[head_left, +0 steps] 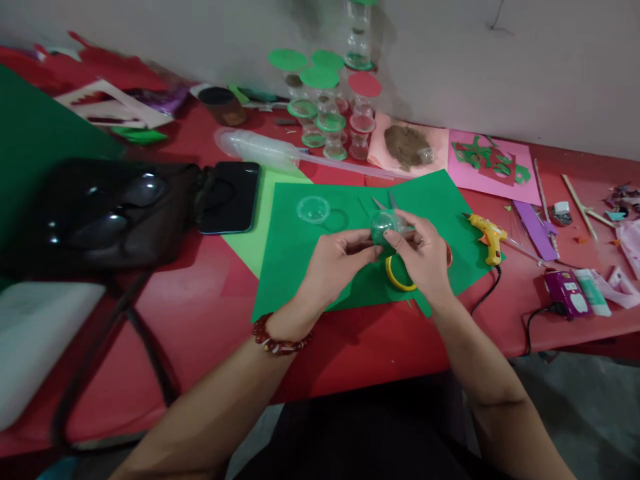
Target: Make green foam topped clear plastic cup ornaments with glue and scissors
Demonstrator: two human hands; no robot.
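Between my two hands is a small clear plastic cup point(384, 227), held above a green sheet point(295, 267). My right hand point(423, 253) grips the cup from the right, thumb across its near side. From the left, my left hand point(337, 263) pinches its lower edge with thumb and fingers. A second clear plastic cup point(313, 210) rests on the green sheet, left of my hands. Scissors lie under my right hand; their yellow handle loop point(400, 277) shows, while the hand covers much of the rest.
Hourglass-shaped cup stacks point(330, 123) stand near the wall, beside brown sand point(406, 145) on paper. A yellow glue gun point(487, 237) lies right, its cord trailing past the table edge. A phone point(230, 197) and black bag point(100, 220) are left.
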